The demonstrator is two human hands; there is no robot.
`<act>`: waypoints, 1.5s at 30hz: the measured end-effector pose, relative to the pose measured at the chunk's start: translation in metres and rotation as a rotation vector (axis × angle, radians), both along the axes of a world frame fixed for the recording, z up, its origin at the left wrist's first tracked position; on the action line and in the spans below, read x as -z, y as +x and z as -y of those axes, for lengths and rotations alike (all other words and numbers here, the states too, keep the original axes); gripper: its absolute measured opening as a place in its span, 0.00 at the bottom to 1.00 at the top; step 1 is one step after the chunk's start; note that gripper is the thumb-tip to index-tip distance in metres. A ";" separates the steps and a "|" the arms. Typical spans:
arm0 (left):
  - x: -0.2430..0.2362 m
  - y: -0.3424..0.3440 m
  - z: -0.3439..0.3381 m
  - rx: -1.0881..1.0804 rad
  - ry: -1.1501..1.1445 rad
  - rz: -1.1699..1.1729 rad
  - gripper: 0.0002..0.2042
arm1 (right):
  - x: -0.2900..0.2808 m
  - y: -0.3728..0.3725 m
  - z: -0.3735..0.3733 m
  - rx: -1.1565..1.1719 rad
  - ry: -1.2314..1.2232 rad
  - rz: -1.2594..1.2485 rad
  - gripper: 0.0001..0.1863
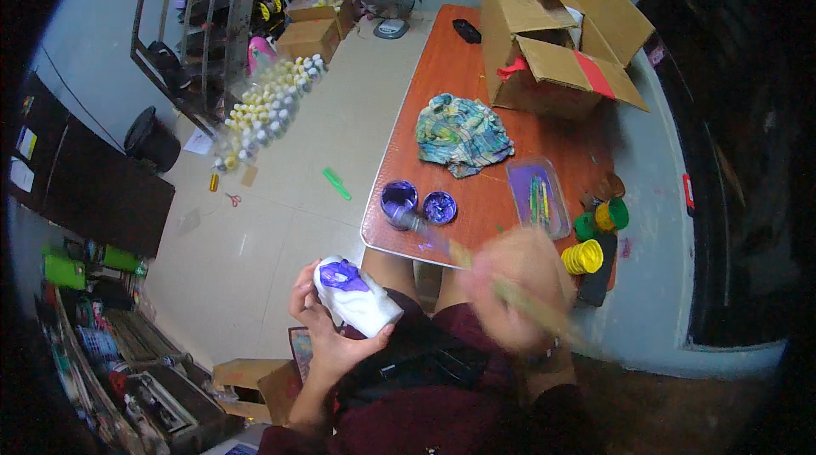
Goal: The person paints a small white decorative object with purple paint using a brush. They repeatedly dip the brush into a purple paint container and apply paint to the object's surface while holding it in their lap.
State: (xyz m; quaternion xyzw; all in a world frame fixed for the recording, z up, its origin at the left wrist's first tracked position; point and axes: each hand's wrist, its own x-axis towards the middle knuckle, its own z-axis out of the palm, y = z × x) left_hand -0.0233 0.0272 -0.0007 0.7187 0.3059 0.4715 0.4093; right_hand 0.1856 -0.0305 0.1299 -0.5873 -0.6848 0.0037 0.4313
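Note:
My left hand [333, 344] is wrapped round a white, rounded moulded piece [367, 307], held tilted above my lap. Glossy purple paint covers part of its upper end. My right hand [523, 289], smeared by motion, grips a paintbrush [438, 243] whose bristle end reaches the jar of purple paint [396, 189] at the table's near left corner; whether it touches the paint I cannot tell. Beside the jar lies a round lid [439, 208] coated inside with purple. A crumpled patterned cloth [463, 134] sits farther back on the table.
The reddish-brown table [425, 85] carries an open cardboard box [544, 39] at the back and a plastic tray [557, 187] with brushes. Yellow [582, 257] and green [619, 212] containers stand at its right edge. On the floor are a green comb [337, 184], scissors [233, 199] and several white-and-yellow pieces [272, 107].

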 end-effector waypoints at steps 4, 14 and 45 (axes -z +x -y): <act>0.005 -0.007 -0.001 -0.024 -0.017 -0.014 0.50 | 0.053 0.015 -0.057 0.162 0.067 -0.130 0.07; 0.011 -0.014 -0.004 -0.032 -0.043 -0.036 0.49 | 0.132 0.017 -0.109 0.199 -0.074 0.143 0.11; 0.010 -0.015 -0.002 -0.034 -0.034 -0.061 0.48 | 0.095 0.019 -0.092 0.148 0.075 -0.132 0.08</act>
